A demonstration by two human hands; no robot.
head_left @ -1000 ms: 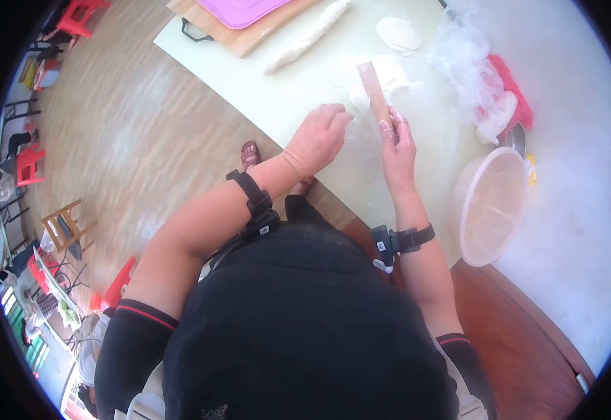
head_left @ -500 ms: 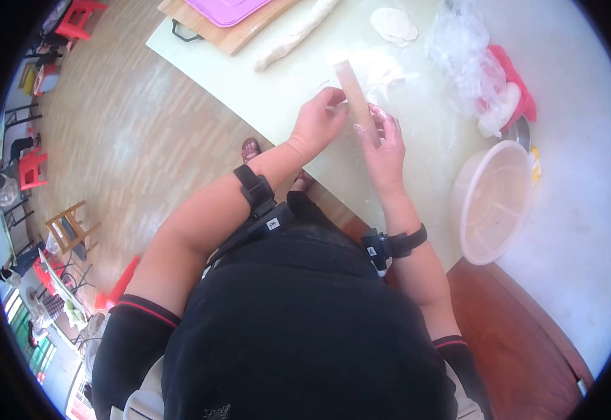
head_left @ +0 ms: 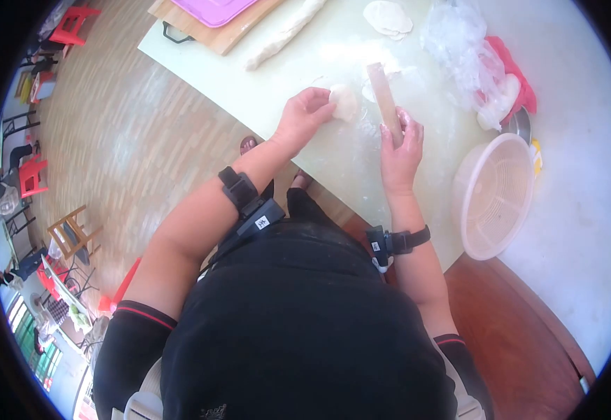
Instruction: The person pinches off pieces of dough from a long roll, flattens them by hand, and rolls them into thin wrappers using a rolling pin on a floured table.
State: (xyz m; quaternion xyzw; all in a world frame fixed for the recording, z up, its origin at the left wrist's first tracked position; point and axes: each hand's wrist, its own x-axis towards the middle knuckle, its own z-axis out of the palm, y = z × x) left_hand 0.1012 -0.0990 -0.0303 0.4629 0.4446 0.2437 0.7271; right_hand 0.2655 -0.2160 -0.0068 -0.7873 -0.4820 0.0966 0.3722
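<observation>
While the left hand (head_left: pixel 309 115) pinches the near edge of a thin dough round (head_left: pixel 344 103) between thumb and fingers, the right hand (head_left: pixel 402 147) grips the lower end of a wooden stick (head_left: pixel 385 94), as the head view shows. The dough round is above the pale tabletop (head_left: pixel 319 157), to the left of the stick and apart from it; whether its far edge touches the surface is hard to tell. White flour (head_left: pixel 354 54) is spread beyond both hands. Farther off lie a long dough strip (head_left: pixel 288 33) and, to its right, some overlapping dough pieces (head_left: pixel 388 19). At the far left, a pink tray (head_left: pixel 214 8) rests on a wooden board (head_left: pixel 239 31). On the right are a crumpled clear plastic bag (head_left: pixel 456 52), a metal bowl (head_left: pixel 521 126) and a pale plastic basket (head_left: pixel 495 199), the basket nearest the right forearm.
</observation>
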